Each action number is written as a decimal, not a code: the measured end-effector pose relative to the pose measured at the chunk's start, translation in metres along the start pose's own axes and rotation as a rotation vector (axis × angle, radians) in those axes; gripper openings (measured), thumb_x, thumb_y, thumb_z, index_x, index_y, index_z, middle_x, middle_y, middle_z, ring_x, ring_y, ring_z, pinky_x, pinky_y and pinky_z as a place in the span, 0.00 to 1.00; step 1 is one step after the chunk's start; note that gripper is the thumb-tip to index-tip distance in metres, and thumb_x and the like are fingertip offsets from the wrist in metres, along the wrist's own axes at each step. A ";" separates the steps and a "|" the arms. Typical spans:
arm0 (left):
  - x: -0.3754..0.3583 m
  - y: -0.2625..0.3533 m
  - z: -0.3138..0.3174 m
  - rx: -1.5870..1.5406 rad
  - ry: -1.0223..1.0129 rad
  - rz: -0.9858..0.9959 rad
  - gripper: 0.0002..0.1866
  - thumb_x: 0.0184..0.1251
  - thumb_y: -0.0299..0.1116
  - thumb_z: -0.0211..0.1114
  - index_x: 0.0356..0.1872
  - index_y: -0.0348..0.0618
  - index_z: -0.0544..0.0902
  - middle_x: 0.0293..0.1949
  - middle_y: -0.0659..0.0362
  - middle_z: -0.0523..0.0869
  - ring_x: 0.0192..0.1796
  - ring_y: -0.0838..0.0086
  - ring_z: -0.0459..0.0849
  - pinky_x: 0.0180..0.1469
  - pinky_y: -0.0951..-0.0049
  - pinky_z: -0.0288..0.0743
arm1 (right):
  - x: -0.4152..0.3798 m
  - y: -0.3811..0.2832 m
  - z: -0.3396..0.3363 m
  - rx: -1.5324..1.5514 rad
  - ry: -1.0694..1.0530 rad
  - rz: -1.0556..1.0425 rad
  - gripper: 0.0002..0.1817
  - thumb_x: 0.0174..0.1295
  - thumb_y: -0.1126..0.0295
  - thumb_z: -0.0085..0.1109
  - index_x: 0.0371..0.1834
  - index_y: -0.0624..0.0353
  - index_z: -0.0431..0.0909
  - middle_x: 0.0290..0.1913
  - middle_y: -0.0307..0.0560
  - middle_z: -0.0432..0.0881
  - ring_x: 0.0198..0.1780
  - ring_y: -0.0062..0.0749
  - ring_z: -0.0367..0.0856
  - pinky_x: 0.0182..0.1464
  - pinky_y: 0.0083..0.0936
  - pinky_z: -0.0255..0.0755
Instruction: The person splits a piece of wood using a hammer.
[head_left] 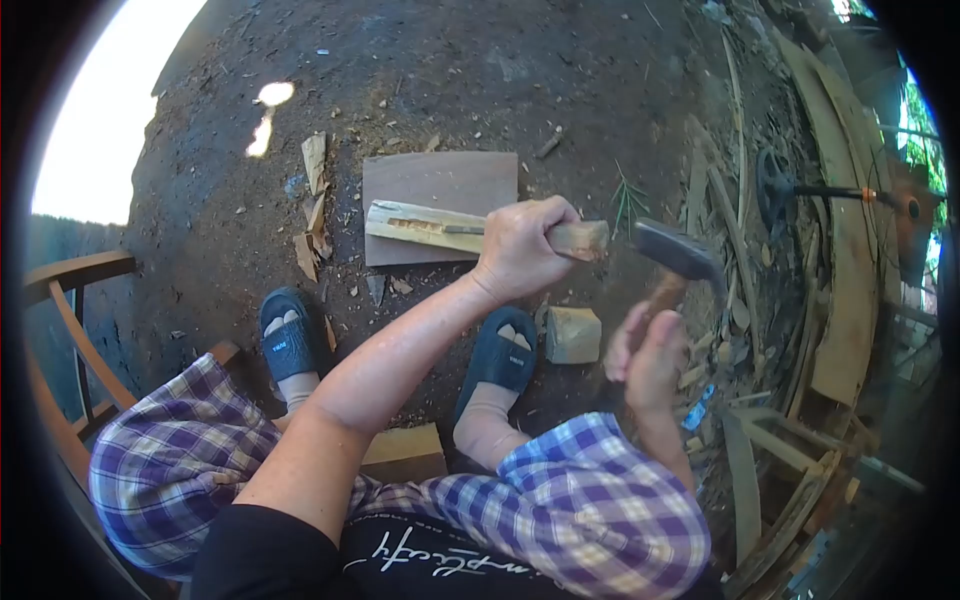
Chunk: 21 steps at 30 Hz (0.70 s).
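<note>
My left hand (pixel 522 245) is closed around a chisel (pixel 580 240), whose wooden handle end sticks out to the right. The metal blade reaches left into a rough groove in a pale piece of wood (pixel 390 218). This wood lies across a flat brown board (pixel 440 175) on the ground; its right end is hidden by my left hand. To the right, my right hand (pixel 650 355), slightly blurred, grips a hammer (pixel 680 253) by its wooden handle. The hammer head is raised just right of the chisel's handle end, apart from it.
A wood block (pixel 573 335) sits beside my right sandal (pixel 497 360). Split wood pieces (pixel 314 165) and chips lie left of the board. Planks (pixel 845 330) and scraps line the right side. A wooden chair (pixel 80 270) stands at the left. Another block (pixel 405 452) lies between my legs.
</note>
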<state>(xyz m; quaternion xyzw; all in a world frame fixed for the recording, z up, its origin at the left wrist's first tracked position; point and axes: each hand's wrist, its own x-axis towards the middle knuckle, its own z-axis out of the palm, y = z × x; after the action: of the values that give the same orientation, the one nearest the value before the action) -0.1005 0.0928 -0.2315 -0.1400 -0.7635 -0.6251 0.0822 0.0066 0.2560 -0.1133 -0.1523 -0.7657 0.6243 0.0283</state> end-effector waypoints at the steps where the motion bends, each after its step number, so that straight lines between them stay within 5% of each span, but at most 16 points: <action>1: 0.002 -0.003 -0.001 0.006 0.022 0.023 0.12 0.48 0.35 0.76 0.27 0.44 0.81 0.24 0.56 0.84 0.28 0.63 0.85 0.32 0.68 0.77 | 0.007 0.003 0.005 -0.075 -0.048 0.237 0.39 0.61 0.24 0.34 0.37 0.52 0.70 0.13 0.36 0.65 0.11 0.24 0.63 0.12 0.22 0.58; 4: -0.004 -0.007 0.001 0.018 -0.001 -0.039 0.12 0.47 0.34 0.76 0.27 0.45 0.80 0.24 0.56 0.84 0.29 0.63 0.85 0.33 0.68 0.77 | 0.015 -0.038 -0.021 0.178 0.007 -0.300 0.39 0.64 0.26 0.29 0.38 0.54 0.70 0.14 0.36 0.67 0.11 0.21 0.63 0.11 0.20 0.62; 7: -0.002 -0.004 -0.001 0.022 -0.005 -0.033 0.11 0.47 0.34 0.76 0.27 0.45 0.80 0.24 0.56 0.84 0.28 0.63 0.85 0.33 0.68 0.77 | 0.013 -0.046 -0.013 0.277 0.129 -0.576 0.38 0.63 0.25 0.31 0.37 0.51 0.71 0.15 0.34 0.67 0.11 0.20 0.62 0.12 0.19 0.58; 9: -0.002 -0.003 0.000 0.023 0.024 -0.018 0.11 0.50 0.38 0.73 0.27 0.47 0.80 0.23 0.57 0.83 0.29 0.61 0.85 0.31 0.64 0.77 | 0.007 0.029 -0.003 -0.038 -0.176 -0.170 0.39 0.64 0.26 0.26 0.36 0.53 0.71 0.14 0.33 0.67 0.12 0.19 0.63 0.13 0.17 0.61; 10: -0.003 -0.002 0.002 0.024 0.022 -0.005 0.11 0.50 0.38 0.73 0.27 0.47 0.80 0.23 0.57 0.83 0.29 0.61 0.85 0.31 0.64 0.77 | 0.004 0.027 -0.003 -0.034 -0.169 -0.181 0.39 0.64 0.26 0.26 0.36 0.53 0.71 0.14 0.33 0.67 0.12 0.19 0.63 0.13 0.17 0.61; 12: 0.000 -0.005 0.003 0.016 0.019 0.010 0.11 0.50 0.39 0.73 0.27 0.47 0.80 0.23 0.56 0.83 0.29 0.60 0.85 0.31 0.63 0.77 | 0.005 0.019 -0.002 -0.193 -0.054 0.181 0.41 0.62 0.24 0.27 0.37 0.54 0.72 0.15 0.34 0.68 0.13 0.19 0.65 0.14 0.18 0.60; 17: -0.003 -0.008 0.003 0.040 0.009 -0.023 0.10 0.47 0.33 0.75 0.27 0.46 0.81 0.23 0.56 0.83 0.28 0.61 0.85 0.31 0.67 0.76 | 0.015 -0.063 -0.027 0.237 0.003 -0.578 0.39 0.63 0.25 0.30 0.38 0.52 0.73 0.15 0.36 0.69 0.12 0.21 0.65 0.13 0.20 0.60; 20: -0.001 -0.007 0.002 0.040 0.014 -0.002 0.10 0.47 0.34 0.75 0.26 0.45 0.81 0.23 0.55 0.83 0.28 0.61 0.85 0.31 0.67 0.76 | 0.019 -0.009 -0.015 0.101 -0.053 -0.681 0.38 0.66 0.28 0.28 0.39 0.52 0.73 0.15 0.36 0.68 0.12 0.21 0.63 0.14 0.19 0.59; 21: -0.002 -0.007 0.004 0.048 0.002 -0.006 0.10 0.47 0.34 0.75 0.26 0.45 0.81 0.23 0.55 0.83 0.28 0.61 0.85 0.31 0.67 0.76 | 0.014 -0.003 -0.012 0.010 -0.041 -0.469 0.38 0.66 0.27 0.29 0.38 0.52 0.73 0.14 0.35 0.67 0.12 0.21 0.63 0.14 0.19 0.58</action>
<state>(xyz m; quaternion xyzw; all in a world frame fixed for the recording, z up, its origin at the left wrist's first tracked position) -0.1003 0.0956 -0.2393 -0.1349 -0.7786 -0.6070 0.0845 -0.0043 0.2711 -0.1101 0.0423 -0.7775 0.6073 0.1577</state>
